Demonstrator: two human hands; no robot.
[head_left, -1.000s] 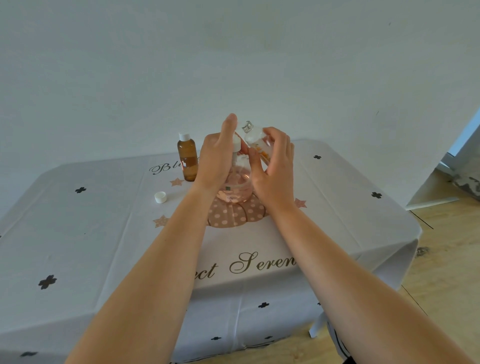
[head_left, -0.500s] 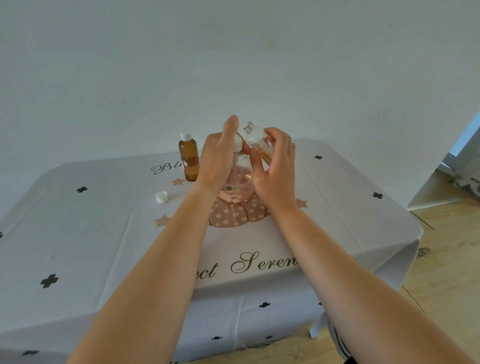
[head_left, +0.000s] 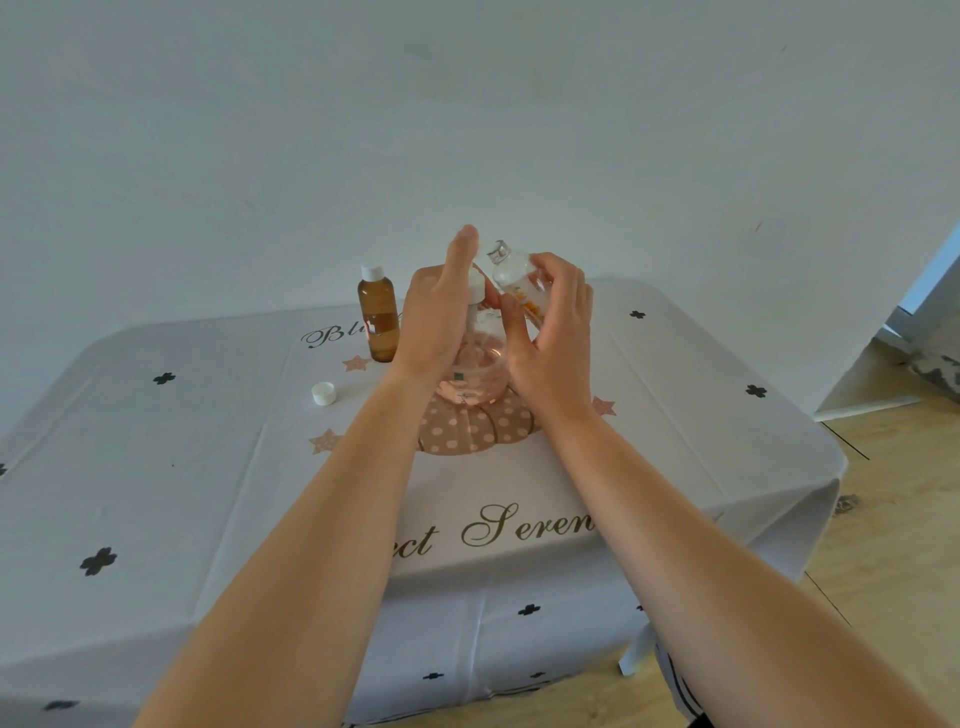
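Nearest me, two bare forearms reach out over a white tablecloth (head_left: 208, 467) printed with black clover marks and gold script. Further in, the right hand (head_left: 553, 338) has thumb and fingers curled round a small clear glass bottle with an orange label (head_left: 514, 275). The bottle is held above the table and tilted, its long axis running from its base in the palm up and left to its silver neck. That neck points toward the raised thumb of the left hand (head_left: 434, 322).

The left hand lies against the neck of a round clear bottle of pink liquid (head_left: 475, 374), which stands between the two hands. Its fingers are hidden, so I cannot tell its grip.

Off to the left a loose white screw cap (head_left: 323, 393) lies on the cloth. Beyond it an amber plastic bottle with a white cap (head_left: 378, 327) stands upright.
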